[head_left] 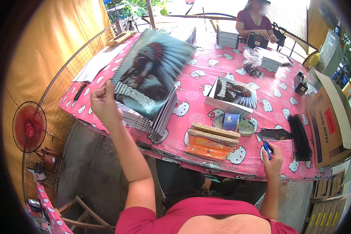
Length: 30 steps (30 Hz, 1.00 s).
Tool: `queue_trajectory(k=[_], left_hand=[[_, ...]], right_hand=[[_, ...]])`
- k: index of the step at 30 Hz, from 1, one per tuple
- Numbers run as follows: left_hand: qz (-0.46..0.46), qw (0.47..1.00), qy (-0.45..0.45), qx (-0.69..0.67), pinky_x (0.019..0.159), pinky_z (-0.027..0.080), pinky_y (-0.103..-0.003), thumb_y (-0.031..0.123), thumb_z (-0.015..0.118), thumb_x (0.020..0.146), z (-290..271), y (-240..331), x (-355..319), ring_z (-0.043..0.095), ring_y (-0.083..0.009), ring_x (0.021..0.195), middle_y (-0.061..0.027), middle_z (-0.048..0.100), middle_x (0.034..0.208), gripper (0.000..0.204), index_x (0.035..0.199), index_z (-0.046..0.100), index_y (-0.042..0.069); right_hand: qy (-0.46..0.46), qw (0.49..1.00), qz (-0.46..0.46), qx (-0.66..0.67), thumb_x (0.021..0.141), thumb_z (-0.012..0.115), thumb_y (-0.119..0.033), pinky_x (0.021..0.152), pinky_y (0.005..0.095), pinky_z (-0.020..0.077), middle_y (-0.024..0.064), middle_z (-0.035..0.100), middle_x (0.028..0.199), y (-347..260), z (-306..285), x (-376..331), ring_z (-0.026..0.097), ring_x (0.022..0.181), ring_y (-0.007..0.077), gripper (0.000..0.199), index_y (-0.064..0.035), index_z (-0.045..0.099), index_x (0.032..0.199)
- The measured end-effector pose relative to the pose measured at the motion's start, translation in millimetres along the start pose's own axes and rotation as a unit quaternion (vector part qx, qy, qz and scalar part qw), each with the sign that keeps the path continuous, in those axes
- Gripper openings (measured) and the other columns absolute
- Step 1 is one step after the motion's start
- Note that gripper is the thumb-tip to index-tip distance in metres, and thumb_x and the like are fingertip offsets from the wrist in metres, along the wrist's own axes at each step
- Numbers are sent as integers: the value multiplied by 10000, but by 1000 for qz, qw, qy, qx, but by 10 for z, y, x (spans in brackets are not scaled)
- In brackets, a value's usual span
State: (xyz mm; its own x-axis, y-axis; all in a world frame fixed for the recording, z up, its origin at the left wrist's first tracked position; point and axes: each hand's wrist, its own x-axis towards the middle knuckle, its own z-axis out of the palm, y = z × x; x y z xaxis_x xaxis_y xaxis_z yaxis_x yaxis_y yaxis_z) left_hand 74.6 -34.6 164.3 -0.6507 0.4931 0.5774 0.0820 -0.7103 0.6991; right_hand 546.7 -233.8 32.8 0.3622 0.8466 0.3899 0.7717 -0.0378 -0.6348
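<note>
My left hand grips the lower left corner of a spiral notebook, its cover showing a feathered figure. The raised notebook tilts above a stack of spiral-bound notebooks, covering most of it. At the right, low over the table, my right hand is closed round blue-handled pliers, jaws pointing away from me. Beyond them lie a dark flat strip and a bundle of black spiral coils. A pile of covers and pages sits near the middle.
Left of the pliers are a wooden block with orange wrapping and a roll of tape. An open cardboard box stands at the right edge. Across the pink patterned table, another person sits working. A red fan stands left.
</note>
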Motion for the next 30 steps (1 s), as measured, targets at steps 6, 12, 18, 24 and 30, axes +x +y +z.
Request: queue_trajectory(k=[6,12,18,24,30], left_hand=[[-99,980,-10,173,630,446,-190,84,730,831,-712,-776,299,544,-78,694,-55,601,779,211,799,528,32],[-26,993,41,108,617,412,-204,98,709,849,-689,-890,96,505,-68,680,-12,578,798,167,842,553,40],[32,991,3,127,804,432,-268,148,686,865,-60,140,-270,540,-122,860,-64,599,949,227,1006,616,-15],[30,589,-553,-588,482,491,-353,83,524,908,343,1908,-856,531,-204,463,-66,556,622,180,1072,514,8],[124,477,-674,-550,587,478,-359,74,436,925,313,2202,-928,509,-179,541,-75,485,620,139,920,575,68]], right_hand=[[-22,989,-5,-144,731,735,-235,940,491,366,176,544,1146,515,154,-163,500,1086,366,496,-25,554,1143],[-66,989,-24,-133,720,760,-292,1051,490,296,200,462,1307,65,11,123,419,1242,370,601,-30,527,1209],[-8,998,-54,-31,750,739,-220,1007,436,375,214,464,1310,16,135,627,456,1206,380,482,9,567,1138],[-15,994,-104,14,775,726,-218,989,420,399,218,527,1245,-11,375,1310,514,1162,370,411,13,605,1092],[-28,987,-156,19,778,726,-218,988,417,407,220,529,1249,-240,457,1278,511,1180,367,396,-6,612,1093]])
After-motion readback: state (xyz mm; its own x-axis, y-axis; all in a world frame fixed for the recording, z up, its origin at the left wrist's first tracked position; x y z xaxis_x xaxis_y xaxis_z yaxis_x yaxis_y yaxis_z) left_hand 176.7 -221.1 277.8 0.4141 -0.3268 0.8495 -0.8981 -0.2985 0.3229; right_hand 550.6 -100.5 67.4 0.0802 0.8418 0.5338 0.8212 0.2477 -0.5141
